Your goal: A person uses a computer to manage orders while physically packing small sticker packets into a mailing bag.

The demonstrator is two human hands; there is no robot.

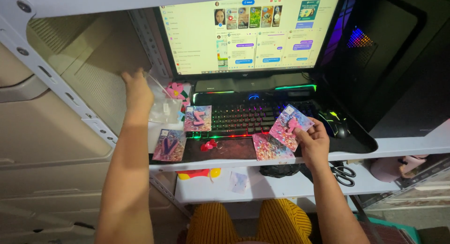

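A white metal shelving frame with bolted, slotted uprights (pixel 56 87) forms the counter (pixel 403 145), with a lower white shelf (pixel 281 187) beneath it. A wide lit monitor (pixel 248 30) throws pale light over a rainbow-backlit black keyboard (pixel 248 116). A dark computer tower (pixel 389 52) glows purple at right. Beige panelled wall (pixel 47 141) stands at left.

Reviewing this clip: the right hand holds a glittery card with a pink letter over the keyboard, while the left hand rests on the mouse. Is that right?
Not quite. In the head view the left hand is not on the mouse; it reaches for a clear plastic bag left of the keyboard. The right hand does hold the glittery card.
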